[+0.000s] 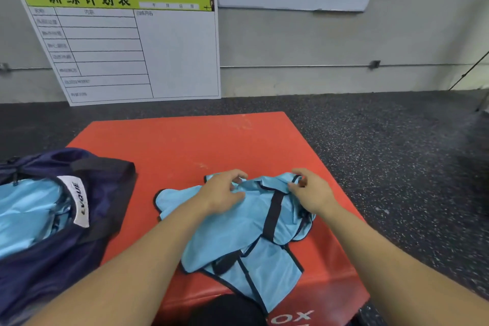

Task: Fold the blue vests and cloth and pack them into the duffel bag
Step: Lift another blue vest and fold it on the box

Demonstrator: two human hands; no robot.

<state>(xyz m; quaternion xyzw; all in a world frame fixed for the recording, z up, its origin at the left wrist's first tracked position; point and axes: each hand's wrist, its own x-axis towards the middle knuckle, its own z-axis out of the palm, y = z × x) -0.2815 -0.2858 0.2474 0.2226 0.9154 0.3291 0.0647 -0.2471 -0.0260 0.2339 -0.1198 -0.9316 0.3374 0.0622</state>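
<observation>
1. A light-blue mesh vest with black trim (238, 222) lies rumpled on a red padded mat (185, 140), a second layer of the same blue fabric showing beneath it at the near edge. Whether that layer is another vest or the cloth cannot be told.
2. The left hand (225, 193) pinches the far edge of the vest near its middle, thumb and fingers curled on the fabric.
3. The right hand (309, 193) grips the far right corner, fingers closed round the black-edged strap.
4. A navy nylon duffel bag (66, 219) lies open on the left side of the mat, blue fabric already inside, so the packing seems partly done.
5. The step in hand looks like straightening the top edge before folding. Done well, the person would draw both hands apart to pull the edge taut, flatten the wrinkles, and line up the trim before bringing one half over the other.
6. The slippery mesh may slide, so each fold should be pressed flat.
7. A white training-schedule board (127, 42) leans on the wall behind.
</observation>
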